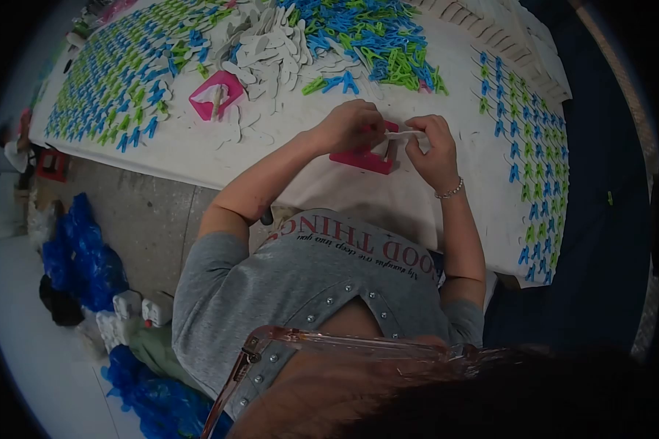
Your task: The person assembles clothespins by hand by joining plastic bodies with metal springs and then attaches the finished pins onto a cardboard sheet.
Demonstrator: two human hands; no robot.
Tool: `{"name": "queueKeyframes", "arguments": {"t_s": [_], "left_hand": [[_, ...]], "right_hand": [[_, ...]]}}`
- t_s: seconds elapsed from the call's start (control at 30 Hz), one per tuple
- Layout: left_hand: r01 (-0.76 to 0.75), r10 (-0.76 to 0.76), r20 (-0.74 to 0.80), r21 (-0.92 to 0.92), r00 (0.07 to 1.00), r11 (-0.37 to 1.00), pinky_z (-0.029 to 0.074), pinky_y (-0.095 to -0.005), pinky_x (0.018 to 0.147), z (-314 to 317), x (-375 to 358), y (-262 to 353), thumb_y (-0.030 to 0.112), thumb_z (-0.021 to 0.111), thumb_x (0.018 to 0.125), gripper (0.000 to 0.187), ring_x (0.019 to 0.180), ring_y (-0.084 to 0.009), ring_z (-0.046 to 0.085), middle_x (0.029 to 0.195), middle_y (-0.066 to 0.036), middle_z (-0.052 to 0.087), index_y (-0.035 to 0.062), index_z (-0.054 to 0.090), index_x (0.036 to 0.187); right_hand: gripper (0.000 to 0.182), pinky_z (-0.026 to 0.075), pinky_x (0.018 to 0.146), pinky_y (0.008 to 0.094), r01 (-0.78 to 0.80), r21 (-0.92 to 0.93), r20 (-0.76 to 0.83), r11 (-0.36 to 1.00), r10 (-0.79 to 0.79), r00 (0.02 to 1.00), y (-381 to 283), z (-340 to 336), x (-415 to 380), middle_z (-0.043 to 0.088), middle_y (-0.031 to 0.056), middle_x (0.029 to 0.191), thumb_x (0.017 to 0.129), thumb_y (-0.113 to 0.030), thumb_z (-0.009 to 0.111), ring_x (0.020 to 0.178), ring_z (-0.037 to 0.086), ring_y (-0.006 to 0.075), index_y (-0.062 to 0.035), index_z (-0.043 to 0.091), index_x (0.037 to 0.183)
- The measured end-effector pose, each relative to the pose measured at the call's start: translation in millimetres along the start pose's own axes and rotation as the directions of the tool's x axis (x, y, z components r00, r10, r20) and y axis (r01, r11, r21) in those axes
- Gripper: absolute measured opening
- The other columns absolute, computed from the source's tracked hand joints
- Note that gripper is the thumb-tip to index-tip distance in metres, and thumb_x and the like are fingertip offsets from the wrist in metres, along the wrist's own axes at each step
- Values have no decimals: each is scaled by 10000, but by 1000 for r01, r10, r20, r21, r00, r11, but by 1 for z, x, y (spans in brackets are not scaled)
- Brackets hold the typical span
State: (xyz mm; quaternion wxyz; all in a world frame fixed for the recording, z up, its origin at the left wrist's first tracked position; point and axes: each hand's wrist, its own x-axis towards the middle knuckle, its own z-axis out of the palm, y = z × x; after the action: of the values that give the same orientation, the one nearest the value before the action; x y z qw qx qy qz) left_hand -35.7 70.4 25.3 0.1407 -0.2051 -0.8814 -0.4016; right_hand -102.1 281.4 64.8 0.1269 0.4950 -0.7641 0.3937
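Note:
My left hand [350, 130] is closed, its fingertips pinched over a pink holder [370, 162] on the white table. What sits between those fingertips is hidden. Across from it, my right hand [435, 150] pinches a thin white strip [404, 134] between thumb and fingers. The strip runs level from the right fingertips towards the left hand, just above the holder. A pale, narrow piece stands at the holder's right end, too small to name. Beyond my hands lie a few blue pegs [342, 82] and a green peg [314, 86].
A second pink holder [211, 96] stands to the left. Grey-white flat pieces [274, 55] lie heaped behind it, beside a blue and green peg pile [377, 36]. Pegs in rows [117, 80] cover the left; more rows [538, 175] line the right edge. Blue bags [84, 252] lie on the floor.

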Motion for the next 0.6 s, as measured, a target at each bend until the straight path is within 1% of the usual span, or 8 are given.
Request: {"name": "queueKeyframes", "arguments": {"t_s": [0.07, 0.13, 0.17, 0.23, 0.37, 0.43, 0.5, 0.6], "left_hand": [[-30, 30, -15, 28, 999, 999, 462, -359, 704, 5, 2, -3, 72, 648, 732, 61, 814, -269, 566, 805, -67, 583, 86, 622, 785], [-22, 22, -14, 45, 1000, 999, 463, -358, 699, 7, 5, 0, 79, 653, 735, 58, 808, -268, 566, 803, -67, 582, 83, 622, 784], [-14, 15, -12, 59, 1000, 998, 463, -358, 694, 7, 5, 2, 85, 657, 738, 57, 802, -266, 566, 801, -68, 582, 80, 623, 783], [22, -21, -29, 13, 999, 1000, 463, -350, 699, 11, 3, -2, 86, 663, 746, 58, 807, -260, 569, 804, -67, 581, 74, 623, 786], [56, -72, -107, -148, 992, 987, 463, -326, 717, 7, -1, 5, 81, 679, 776, 57, 821, -243, 576, 824, -75, 580, 60, 628, 792], [40, -56, -98, -154, 994, 987, 460, -316, 720, 4, -3, 4, 76, 681, 781, 78, 821, -220, 571, 846, -64, 574, 62, 624, 832], [24, -39, -92, -157, 995, 987, 457, -307, 724, -1, -5, 8, 70, 684, 787, 107, 821, -197, 566, 867, -53, 568, 64, 619, 871], [139, -183, -100, -343, 978, 929, 450, -297, 746, -15, -2, 19, 31, 675, 783, 213, 841, -151, 537, 908, -25, 547, 69, 580, 970]], "right_hand": [[225, 489, 740, 324, -2, 21, -9, 1000, 2, 1000, 1, 2, 4, 607, 93, 879, 697, 27, 604, 826, 589, 240, -36, 609, 913], [260, 481, 779, 291, -207, 266, 47, 941, 202, 978, 3, 7, 4, 617, 68, 936, 751, 15, 616, 874, 593, 173, -26, 583, 1006], [260, 481, 779, 291, -206, 267, 47, 941, 201, 979, 6, 11, 4, 617, 68, 936, 751, 15, 616, 874, 593, 173, -26, 583, 1006], [327, 470, 803, 270, -317, 603, 109, 732, 318, 942, 13, 22, -1, 613, 50, 970, 793, 3, 618, 901, 577, 125, -18, 528, 1107], [381, 465, 811, 264, -342, 616, 160, 710, 312, 936, 15, 37, -12, 599, 49, 981, 799, 15, 603, 895, 564, 121, -15, 477, 1158], [377, 468, 799, 261, -413, 659, 226, 629, 358, 906, 17, 43, -17, 597, 51, 973, 801, 26, 585, 872, 564, 118, -16, 473, 1158], [370, 471, 788, 263, -413, 629, 228, 658, 352, 908, 17, 46, -18, 596, 51, 967, 799, 25, 583, 865, 564, 119, -15, 476, 1150], [358, 475, 766, 265, -428, 561, 234, 708, 361, 903, 11, 49, -15, 594, 54, 952, 793, 19, 586, 847, 565, 121, -15, 485, 1135]]}}
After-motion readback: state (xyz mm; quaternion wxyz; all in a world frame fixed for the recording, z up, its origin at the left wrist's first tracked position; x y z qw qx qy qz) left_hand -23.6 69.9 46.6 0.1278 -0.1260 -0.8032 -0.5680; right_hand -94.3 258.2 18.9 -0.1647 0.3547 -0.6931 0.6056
